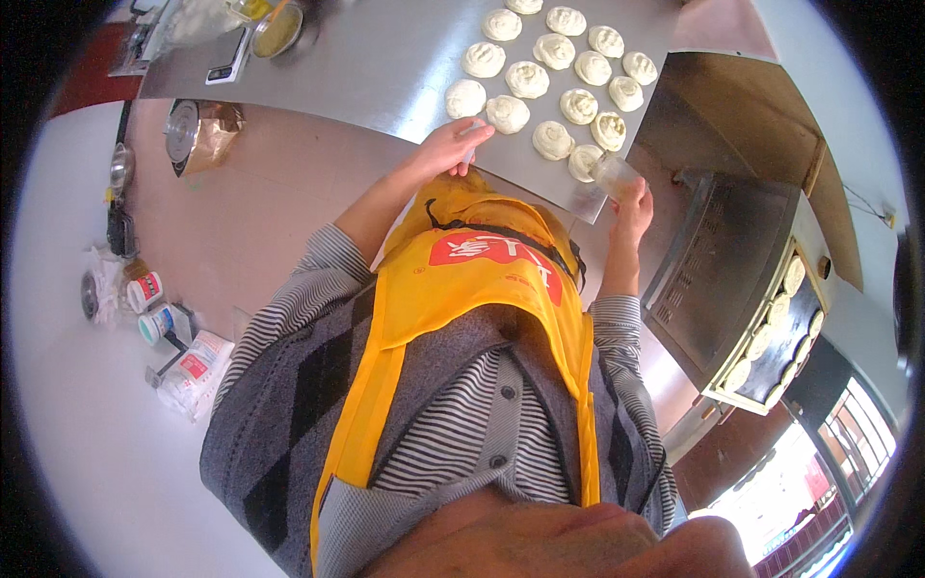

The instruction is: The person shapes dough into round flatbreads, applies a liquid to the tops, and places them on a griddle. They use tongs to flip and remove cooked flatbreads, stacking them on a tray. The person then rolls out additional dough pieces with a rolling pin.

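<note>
Several round, coiled dough pieces (527,79) lie in loose rows on a stainless steel table (376,65). My right hand (633,209) grips a flat translucent scraper (614,175) at the table's near right corner. The scraper's far edge meets or overlaps the side of the nearest dough piece (584,163); whether it reaches underneath is hidden. At the table's front edge, my left hand (457,147) holds a small pale scraper-like piece (473,137), mostly covered by the fingers. Just beyond those fingers sits another dough piece (507,114).
A baking tray (769,361) of dough rounds rests on a metal appliance (723,267) to the right. On the table's left are a phone (228,56) and a metal bowl (277,32) with yellowish contents. Tubs (155,324) and a white bag (196,372) stand at left.
</note>
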The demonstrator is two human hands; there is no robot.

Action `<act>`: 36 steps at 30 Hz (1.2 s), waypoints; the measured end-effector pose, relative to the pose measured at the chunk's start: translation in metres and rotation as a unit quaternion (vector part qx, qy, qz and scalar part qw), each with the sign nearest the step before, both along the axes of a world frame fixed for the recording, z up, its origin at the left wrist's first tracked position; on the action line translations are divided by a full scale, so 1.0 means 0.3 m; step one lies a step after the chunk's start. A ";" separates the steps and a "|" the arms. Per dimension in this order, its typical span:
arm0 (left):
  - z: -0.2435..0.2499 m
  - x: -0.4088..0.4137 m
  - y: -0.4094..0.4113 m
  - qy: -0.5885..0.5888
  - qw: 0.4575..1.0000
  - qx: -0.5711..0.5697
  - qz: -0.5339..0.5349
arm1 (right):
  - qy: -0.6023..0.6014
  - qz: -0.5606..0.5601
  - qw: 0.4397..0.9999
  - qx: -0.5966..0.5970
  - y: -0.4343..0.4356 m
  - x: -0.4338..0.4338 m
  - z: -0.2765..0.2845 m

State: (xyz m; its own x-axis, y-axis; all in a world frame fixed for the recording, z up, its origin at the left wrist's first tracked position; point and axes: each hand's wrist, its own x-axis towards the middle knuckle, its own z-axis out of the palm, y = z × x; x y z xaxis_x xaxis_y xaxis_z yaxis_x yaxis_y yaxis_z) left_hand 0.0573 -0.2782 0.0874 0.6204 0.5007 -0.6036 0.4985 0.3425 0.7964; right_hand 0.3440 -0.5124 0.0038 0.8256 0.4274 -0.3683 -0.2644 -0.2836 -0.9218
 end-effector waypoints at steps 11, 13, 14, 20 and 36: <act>-0.029 0.137 0.075 -0.161 0.904 0.365 -0.156 | 0.347 -0.040 0.917 0.192 0.002 -0.068 0.026; 0.005 0.217 0.051 -0.223 0.876 0.383 -0.192 | 0.385 -0.005 0.889 0.247 0.022 -0.125 0.075; 0.026 0.247 0.031 -0.239 0.874 0.371 -0.206 | 0.387 0.038 0.880 0.272 0.019 -0.148 0.079; 0.043 0.338 -0.026 -0.224 0.874 0.368 -0.224 | 0.228 -0.031 0.954 0.193 0.171 -0.300 0.223; 0.143 0.459 0.016 -0.215 0.881 0.389 -0.165 | 0.093 0.121 0.980 0.126 0.219 -0.103 0.353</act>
